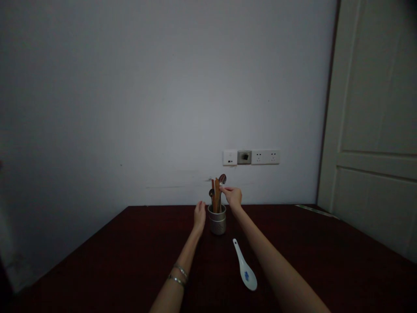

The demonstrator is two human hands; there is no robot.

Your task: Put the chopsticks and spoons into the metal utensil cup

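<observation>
A grey metal utensil holder [217, 224] stands upright toward the back of the table. Several wooden chopsticks [216, 195] rise from it, along with a small dark spoon [211, 192] and a larger metal spoon [222, 178]. My right hand [233, 196] is above the holder's right side, its fingertips pinched on the larger spoon below the bowl. Just left of the holder, my left hand [200, 215] has its fingers stretched out and holds nothing. A white soup spoon [245, 267] with a blue mark lies in front of the holder, beside my right forearm.
The dark red table [130, 261] reaches back to a pale wall. Sockets and switches [265, 157] are mounted on the wall behind the holder. To the right stands a white panelled door [374, 130]. A thin pale strip [316, 211] lies at the table's back right edge.
</observation>
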